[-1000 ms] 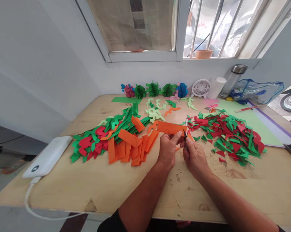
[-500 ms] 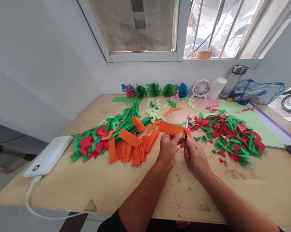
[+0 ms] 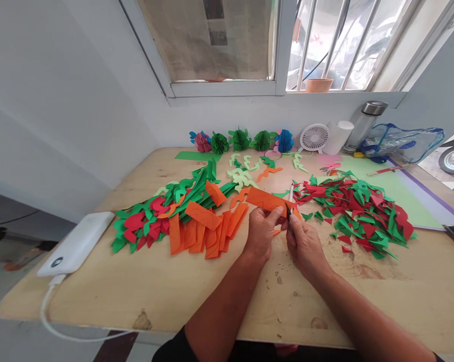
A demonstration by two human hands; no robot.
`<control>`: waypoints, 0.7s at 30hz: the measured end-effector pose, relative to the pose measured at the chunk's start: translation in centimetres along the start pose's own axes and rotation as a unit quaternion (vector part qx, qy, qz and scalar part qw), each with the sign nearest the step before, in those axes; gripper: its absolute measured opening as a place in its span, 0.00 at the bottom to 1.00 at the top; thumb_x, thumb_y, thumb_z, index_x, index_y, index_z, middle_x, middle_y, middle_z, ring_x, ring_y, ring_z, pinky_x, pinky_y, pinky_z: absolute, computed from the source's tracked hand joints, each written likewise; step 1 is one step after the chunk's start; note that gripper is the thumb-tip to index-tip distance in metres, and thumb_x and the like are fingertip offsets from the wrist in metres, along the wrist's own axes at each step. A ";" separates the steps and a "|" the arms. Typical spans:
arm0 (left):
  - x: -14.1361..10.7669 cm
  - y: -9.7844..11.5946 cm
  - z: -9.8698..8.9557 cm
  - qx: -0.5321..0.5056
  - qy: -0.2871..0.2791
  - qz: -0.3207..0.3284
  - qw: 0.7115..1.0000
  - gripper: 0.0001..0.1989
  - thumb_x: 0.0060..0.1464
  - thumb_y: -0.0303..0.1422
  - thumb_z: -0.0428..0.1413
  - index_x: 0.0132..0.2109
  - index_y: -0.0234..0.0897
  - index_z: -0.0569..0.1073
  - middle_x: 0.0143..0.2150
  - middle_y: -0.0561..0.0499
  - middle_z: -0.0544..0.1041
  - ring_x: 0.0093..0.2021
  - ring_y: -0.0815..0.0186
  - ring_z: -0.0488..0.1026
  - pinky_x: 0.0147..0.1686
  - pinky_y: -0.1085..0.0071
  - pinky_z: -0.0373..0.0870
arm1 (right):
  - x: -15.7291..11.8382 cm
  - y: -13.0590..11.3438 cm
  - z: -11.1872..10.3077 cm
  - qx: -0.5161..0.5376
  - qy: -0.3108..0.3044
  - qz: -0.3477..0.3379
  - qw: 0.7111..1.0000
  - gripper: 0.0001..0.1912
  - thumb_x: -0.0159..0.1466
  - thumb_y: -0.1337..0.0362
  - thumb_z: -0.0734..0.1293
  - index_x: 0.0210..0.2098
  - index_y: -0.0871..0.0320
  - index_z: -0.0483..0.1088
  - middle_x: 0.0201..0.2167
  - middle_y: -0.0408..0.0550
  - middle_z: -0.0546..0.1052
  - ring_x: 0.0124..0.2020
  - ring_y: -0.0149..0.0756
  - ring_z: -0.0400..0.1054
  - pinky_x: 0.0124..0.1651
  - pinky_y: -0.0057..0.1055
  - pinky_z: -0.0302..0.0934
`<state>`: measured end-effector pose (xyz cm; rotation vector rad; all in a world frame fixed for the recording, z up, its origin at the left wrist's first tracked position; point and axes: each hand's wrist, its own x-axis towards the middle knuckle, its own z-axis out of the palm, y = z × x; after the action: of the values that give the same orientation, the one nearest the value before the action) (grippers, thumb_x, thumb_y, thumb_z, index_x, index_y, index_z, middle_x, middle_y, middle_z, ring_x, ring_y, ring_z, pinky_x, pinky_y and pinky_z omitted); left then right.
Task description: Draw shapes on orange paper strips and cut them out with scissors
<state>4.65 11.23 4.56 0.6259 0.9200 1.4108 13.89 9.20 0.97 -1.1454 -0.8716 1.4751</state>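
An orange paper strip (image 3: 265,199) with drawn outlines is pinched in my left hand (image 3: 261,232), held above the table. My right hand (image 3: 305,245) is closed around small dark scissors (image 3: 289,218), whose blades meet the strip at its right end. The scissor handles are mostly hidden by my fingers. Left of my hands lie several uncut orange strips (image 3: 202,215) beside green strips (image 3: 203,182). Wavy cut pieces in green and red (image 3: 138,224) are heaped farther left. To the right spreads a pile of red and green paper scraps (image 3: 357,208).
Along the wall stand several folded-paper turtles (image 3: 240,140), a small white fan (image 3: 315,138) and a glass bottle (image 3: 365,125). A clear plastic pouch (image 3: 404,143) rests at the back right. At the left edge sits a white power bank (image 3: 76,245) with its cable (image 3: 48,314).
The orange strip has tilted slightly in my left hand. My hands stay in nearly the same place, and the piles look unchanged.
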 end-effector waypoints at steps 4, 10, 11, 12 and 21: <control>0.0 0.2 -0.1 0.009 -0.024 -0.002 1.000 0.12 0.37 0.36 0.63 0.21 0.33 0.69 0.20 0.55 0.68 0.19 0.75 0.60 0.23 0.74 0.63 | 0.0 -0.1 0.0 -0.001 0.001 -0.005 1.000 0.24 0.56 0.40 0.67 0.26 0.57 0.66 0.10 0.31 0.52 0.13 0.23 0.38 0.16 0.25 0.32; 0.2 0.2 -0.4 0.011 -0.031 -0.001 0.999 0.10 0.39 0.34 0.61 0.22 0.32 0.70 0.21 0.54 0.69 0.20 0.75 0.61 0.25 0.74 0.65 | 0.0 -0.3 0.1 0.007 -0.005 0.002 1.000 0.24 0.55 0.41 0.68 0.26 0.57 0.65 0.10 0.31 0.52 0.13 0.22 0.37 0.16 0.25 0.30; 0.2 0.1 -0.5 0.012 -0.029 -0.001 0.999 0.10 0.38 0.34 0.61 0.23 0.32 0.70 0.21 0.54 0.69 0.20 0.74 0.62 0.25 0.74 0.65 | -0.1 -0.2 0.1 0.008 -0.004 0.004 1.000 0.24 0.55 0.41 0.68 0.26 0.57 0.65 0.10 0.30 0.51 0.13 0.22 0.37 0.16 0.25 0.30; 0.3 0.0 -0.6 0.015 -0.026 0.000 1.000 0.10 0.38 0.34 0.62 0.23 0.32 0.71 0.21 0.53 0.70 0.21 0.74 0.63 0.26 0.74 0.66 | -0.1 -0.2 0.1 0.009 -0.003 0.005 1.000 0.24 0.55 0.41 0.68 0.26 0.57 0.65 0.10 0.30 0.51 0.13 0.22 0.37 0.16 0.25 0.30; 0.9 -0.8 -1.1 0.027 0.003 0.008 1.000 0.10 0.38 0.34 0.62 0.28 0.32 0.73 0.26 0.51 0.73 0.26 0.70 0.69 0.31 0.71 0.69 | -0.2 -0.2 0.1 -0.011 0.004 0.017 1.000 0.22 0.58 0.43 0.65 0.26 0.55 0.65 0.11 0.32 0.51 0.14 0.24 0.37 0.17 0.27 0.30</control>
<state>4.07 11.86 3.19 0.6707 0.9627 1.4060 13.84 9.08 1.23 -1.1857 -0.8683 1.4907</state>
